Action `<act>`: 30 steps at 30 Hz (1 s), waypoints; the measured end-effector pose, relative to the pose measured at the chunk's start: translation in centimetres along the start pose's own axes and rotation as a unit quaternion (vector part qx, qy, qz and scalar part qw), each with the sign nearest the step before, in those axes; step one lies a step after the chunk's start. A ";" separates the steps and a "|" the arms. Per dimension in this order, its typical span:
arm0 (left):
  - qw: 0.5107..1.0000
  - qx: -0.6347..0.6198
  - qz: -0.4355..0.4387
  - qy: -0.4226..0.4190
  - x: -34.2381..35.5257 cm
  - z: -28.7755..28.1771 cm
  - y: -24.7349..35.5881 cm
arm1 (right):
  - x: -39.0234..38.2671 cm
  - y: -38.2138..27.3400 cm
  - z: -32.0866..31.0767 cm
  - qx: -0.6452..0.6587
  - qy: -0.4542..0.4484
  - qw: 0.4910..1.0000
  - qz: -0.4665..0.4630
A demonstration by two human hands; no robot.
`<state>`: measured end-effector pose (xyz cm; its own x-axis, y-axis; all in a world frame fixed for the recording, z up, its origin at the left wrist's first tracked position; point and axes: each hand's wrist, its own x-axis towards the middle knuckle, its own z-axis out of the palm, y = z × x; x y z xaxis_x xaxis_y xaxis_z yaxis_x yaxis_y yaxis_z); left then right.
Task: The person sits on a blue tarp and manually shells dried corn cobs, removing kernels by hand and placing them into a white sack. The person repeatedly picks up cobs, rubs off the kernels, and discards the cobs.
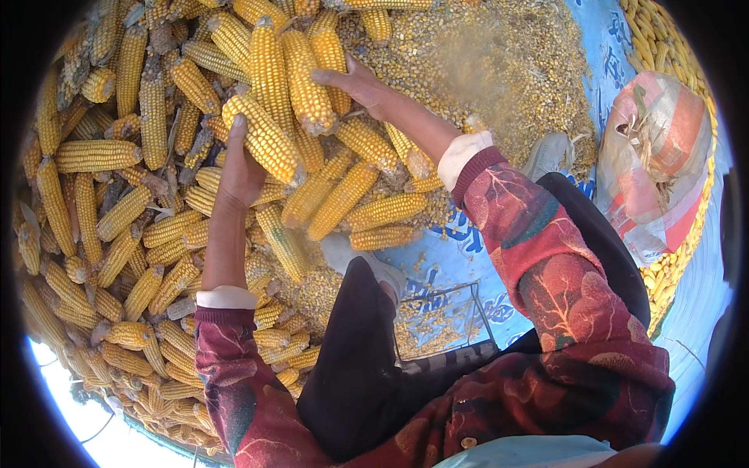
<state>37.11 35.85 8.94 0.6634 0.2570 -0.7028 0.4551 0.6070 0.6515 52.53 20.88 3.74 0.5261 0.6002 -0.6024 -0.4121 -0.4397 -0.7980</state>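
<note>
Between my two hands is a bunch of several yellow corn ears, bare of husk, over the pile. My left hand (pixel 243 168) is closed round the near left side of the bunch, its thumb lying on a slanting corn ear (pixel 265 140); its other fingers are hidden beneath. From the right, my right hand (pixel 363 87) grips the bunch, its thumb reaching across to an upright corn ear (pixel 307 82). Another long corn ear (pixel 269 74) stands between the hands. Loose ears, among them a corn ear (pixel 343 200), lie just below.
A large corn pile (pixel 117 210) fills the left side. Loose kernels (pixel 515 70) cover a blue printed sheet (pixel 499 304) at the far right. I sit over a low metal-framed seat (pixel 477 312). To my right stands a red-and-white woven sack (pixel 655 156), with more corn (pixel 671 39) beyond.
</note>
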 end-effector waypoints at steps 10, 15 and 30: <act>0.996 -0.038 -0.028 -0.072 -9.1 6.6 -1.8 | -13.2 1.2 -2.8 0.158 0.003 0.987 -0.008; 0.990 0.064 0.040 -0.122 -15.4 16.0 2.1 | -22.1 -1.6 -7.0 0.337 -0.011 0.930 -0.145; 0.677 0.365 0.421 -0.481 -35.8 45.9 2.9 | -68.6 16.2 -42.9 0.497 0.573 0.609 -0.233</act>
<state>41.94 -6.12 49.08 0.7901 -0.5408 0.2887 -0.3863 -0.0735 0.9194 41.71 -56.04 31.46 0.6975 -0.6050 -0.3840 0.0330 0.5624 -0.8262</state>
